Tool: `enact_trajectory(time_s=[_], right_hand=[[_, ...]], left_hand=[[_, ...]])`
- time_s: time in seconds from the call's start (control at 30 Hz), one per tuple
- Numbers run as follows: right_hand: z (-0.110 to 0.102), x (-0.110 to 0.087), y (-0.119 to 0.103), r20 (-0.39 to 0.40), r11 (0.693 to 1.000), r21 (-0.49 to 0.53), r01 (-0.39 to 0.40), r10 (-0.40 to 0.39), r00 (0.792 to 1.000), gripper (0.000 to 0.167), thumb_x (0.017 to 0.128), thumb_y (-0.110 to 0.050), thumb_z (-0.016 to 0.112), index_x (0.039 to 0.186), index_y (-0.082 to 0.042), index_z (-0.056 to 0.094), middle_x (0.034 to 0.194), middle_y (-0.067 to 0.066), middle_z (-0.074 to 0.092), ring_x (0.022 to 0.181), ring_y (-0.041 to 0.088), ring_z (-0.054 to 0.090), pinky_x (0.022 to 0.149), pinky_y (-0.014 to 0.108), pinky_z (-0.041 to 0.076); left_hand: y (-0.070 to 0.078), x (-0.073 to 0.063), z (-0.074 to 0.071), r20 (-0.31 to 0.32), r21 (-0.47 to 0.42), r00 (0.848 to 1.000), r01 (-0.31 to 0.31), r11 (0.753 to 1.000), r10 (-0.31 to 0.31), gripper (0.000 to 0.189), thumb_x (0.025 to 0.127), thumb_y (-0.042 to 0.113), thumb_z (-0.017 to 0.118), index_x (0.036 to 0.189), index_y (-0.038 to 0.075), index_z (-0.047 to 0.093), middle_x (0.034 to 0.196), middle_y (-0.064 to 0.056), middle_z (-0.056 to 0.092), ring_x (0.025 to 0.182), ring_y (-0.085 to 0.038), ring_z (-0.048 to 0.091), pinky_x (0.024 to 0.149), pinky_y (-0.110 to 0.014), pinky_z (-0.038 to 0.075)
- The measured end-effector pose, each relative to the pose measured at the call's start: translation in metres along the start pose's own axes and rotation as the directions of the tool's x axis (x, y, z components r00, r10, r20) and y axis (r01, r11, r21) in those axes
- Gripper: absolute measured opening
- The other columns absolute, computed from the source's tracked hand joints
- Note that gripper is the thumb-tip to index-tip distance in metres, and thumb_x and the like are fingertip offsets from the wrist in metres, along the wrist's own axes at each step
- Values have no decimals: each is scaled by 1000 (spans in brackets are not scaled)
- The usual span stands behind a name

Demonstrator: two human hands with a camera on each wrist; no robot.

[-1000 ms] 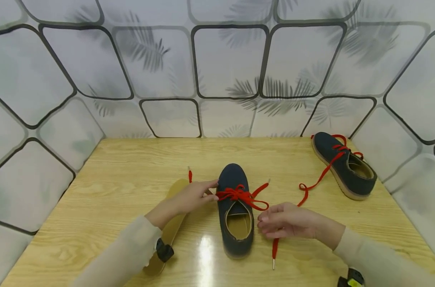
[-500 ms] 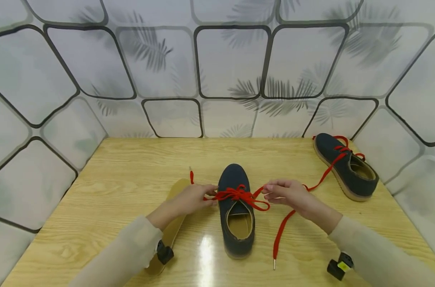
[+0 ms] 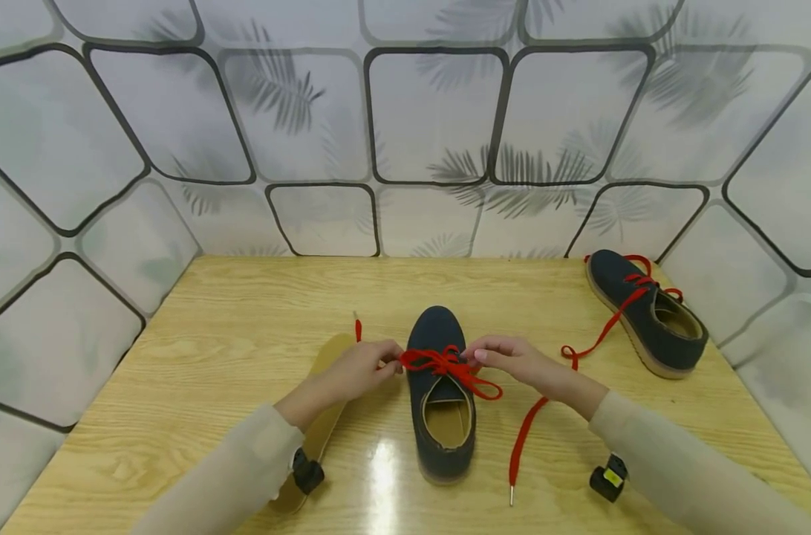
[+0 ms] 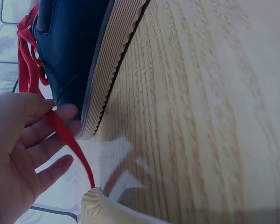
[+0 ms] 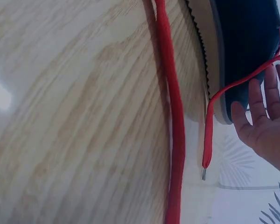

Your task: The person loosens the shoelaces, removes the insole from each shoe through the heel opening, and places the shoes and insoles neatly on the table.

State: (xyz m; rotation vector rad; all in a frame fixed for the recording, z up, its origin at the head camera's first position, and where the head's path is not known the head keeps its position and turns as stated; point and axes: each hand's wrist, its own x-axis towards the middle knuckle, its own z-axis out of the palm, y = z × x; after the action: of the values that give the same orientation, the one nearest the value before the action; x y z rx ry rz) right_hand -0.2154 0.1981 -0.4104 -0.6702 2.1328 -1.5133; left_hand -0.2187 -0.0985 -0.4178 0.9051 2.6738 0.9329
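Observation:
In the head view a navy shoe (image 3: 437, 327) stands with its toe pointing away, its red shoelace (image 3: 445, 364) tied in a bow. At its left side my left hand (image 3: 365, 364) pinches the bow's left loop; the left wrist view shows the red lace (image 4: 60, 128) passing between thumb and fingers. My right hand (image 3: 515, 364) has its thumb and index fingertips at the right of the knot; whether they pinch the lace I cannot tell. Its other fingers (image 5: 256, 100) stretch out beside the shoe in the right wrist view, near a loose lace end (image 5: 207, 140).
A tan insole-shaped piece (image 3: 328, 357) lies under the left forearm. At the far right a second navy shoe (image 3: 646, 312) rests on the wooden table (image 3: 258, 297), its long red lace (image 3: 529, 423) trailing forward beneath the right hand. A patterned cloth wall (image 3: 432, 111) surrounds the table.
My right hand has moved from the table beside the shoe up past the lace end and leftward to the knot. The left hand's fingers have drawn in on the bow's left loop.

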Motion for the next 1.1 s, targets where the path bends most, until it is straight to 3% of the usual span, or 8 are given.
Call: enact_trajectory(time_s=[0.13,0.27,0.47,0.57,0.7,0.9,1.0,1.1], right_hand=[[3,3,3,87,998,-10,66,-64,994,20,95,-17,58,103,2,59,106,3,56,100,13,53,88,27,46],[2,1,4,93,995,45,86,-90,992,11,90,-14,64,89,-5,58,96,1,56,96,11,52,85,24,46],[-12,-2,3,67,992,123,-5,-3,998,11,94,-15,59,90,-5,60,72,-1,58,66,14,54,65,29,50],[-21,-2,1,56,993,105,-57,51,997,17,93,-17,61,96,-1,64,74,0,63,66,14,57,64,30,52],[-33,-2,-5,86,987,81,-137,130,988,26,91,-16,64,105,5,66,87,8,70,74,14,67,74,38,57],[-51,-1,-15,178,958,99,-270,250,952,29,90,-16,65,104,9,66,85,11,72,70,14,68,68,31,58],[-57,0,-16,230,932,152,-329,290,929,23,92,-15,63,101,5,67,81,7,71,67,12,68,64,26,57],[-61,1,-14,300,905,213,-369,299,906,19,95,-14,58,98,2,69,80,7,71,66,11,69,62,24,56]], left_hand=[[0,-1,-2,-14,-61,1000,-12,998,11,15,95,12,55,106,9,66,85,3,67,69,-6,55,60,-21,45],[-1,-1,-4,-10,-136,1000,-12,991,11,17,97,15,54,105,8,67,84,-2,66,66,-8,54,58,-21,47],[-3,-3,-12,-35,-210,999,-23,977,16,19,97,16,52,104,6,66,89,-10,69,78,-14,66,67,-22,51],[-4,-6,-17,-44,-200,999,-28,979,20,19,97,17,53,103,5,66,89,-10,70,80,-15,67,65,-23,50],[-6,-8,-22,-39,-191,999,-36,981,29,20,96,17,54,103,2,66,89,-9,70,80,-14,68,70,-22,51],[-9,-11,-29,-1,-243,998,-57,968,58,20,96,12,54,103,-2,65,89,-12,69,82,-26,68,76,-31,55],[-11,-9,-31,59,-343,997,-18,939,40,21,97,10,52,105,-6,64,90,-14,69,84,-29,68,79,-39,55],[-12,-7,-36,184,-495,983,102,863,-11,25,97,10,52,109,-11,61,90,-13,70,84,-26,69,78,-41,56]])
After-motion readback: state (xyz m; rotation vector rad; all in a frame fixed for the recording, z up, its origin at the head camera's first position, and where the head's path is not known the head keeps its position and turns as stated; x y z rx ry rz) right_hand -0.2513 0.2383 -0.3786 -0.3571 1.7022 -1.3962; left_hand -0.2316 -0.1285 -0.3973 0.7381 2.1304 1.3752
